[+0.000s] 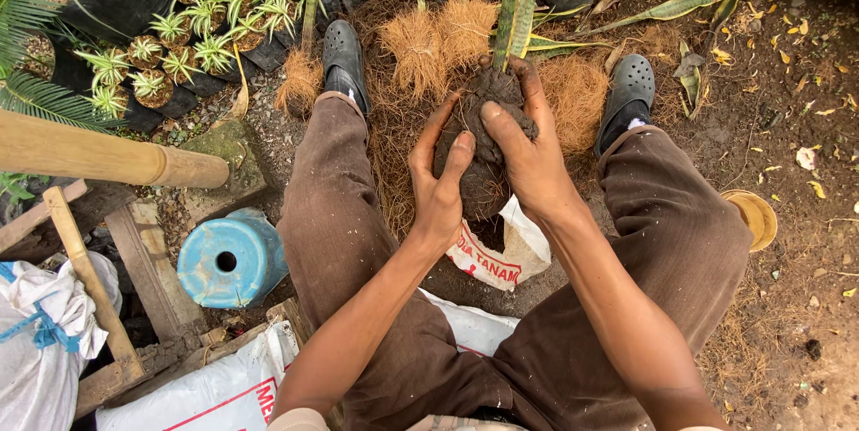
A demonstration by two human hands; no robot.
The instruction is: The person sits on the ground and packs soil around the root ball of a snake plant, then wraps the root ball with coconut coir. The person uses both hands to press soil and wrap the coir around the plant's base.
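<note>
1. Head view: the person sits low on bare ground (787, 243), knees spread, brown trousers (340, 216) framing a work area between two black clogs (344, 51). The spread legs leave room for the material piled in between.

2. White sacks (215, 391) lie at the lower left and under the legs, one of them open just below the hands, so any soil that falls lands in or near it.

3. A mat of brown coconut fibre (573, 91) covers the ground between the feet, with looser tufts (438, 33) standing behind it, within arm's reach.

4. An upturned blue pot (231, 261) rests beside the left knee, next to wooden slats (148, 274) and a bamboo pole (98, 155).

5. Small spiky plants in black bags (188, 28) stand grouped at the upper left, well apart from the hands.

6. The root ball (483, 140), a dark lump of moist soil, is held upright over the fibre mat, with the plant's long green leaves (514, 1) rising from its top.

7. The left hand (438, 185) wraps the lower left side, fingers closed against the soil to support it.

8. The right hand (528, 149) clasps the upper right side, thumb pressed across the front, apparently compacting the lump so it keeps its shape.

9. A round yellowish lid (756, 216) lies just beside the right knee.
</note>
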